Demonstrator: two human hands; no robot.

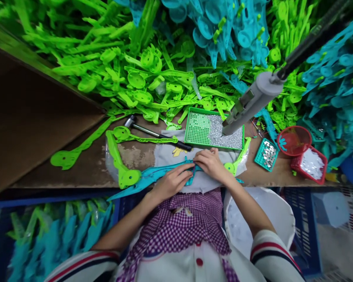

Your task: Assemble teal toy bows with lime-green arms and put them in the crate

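A long blue plastic part (pixel 150 175) lies across the grey cloth (pixel 164 153) at the table's front edge, its pointed end sticking out to the left. My left hand (pixel 173 181) is closed over its middle, fingers resting along the top. Just to the right, my right hand (pixel 209 161) grips the same part with bent fingers; anything small between those fingertips is hidden. A lime-green plastic part (pixel 129 177) sits beside the blue one on the left. Behind my hands stands a green perforated tray (pixel 196 131), its right side covered with small metal pieces.
A hammer (pixel 148 130) lies behind the cloth. A grey power driver (pixel 250 98) hangs over the tray. To the right are a teal basket of metal discs (pixel 267 154) and red containers (pixel 294 139). Heaped green parts (pixel 141 78) and blue parts (pixel 223 27) fill the back.
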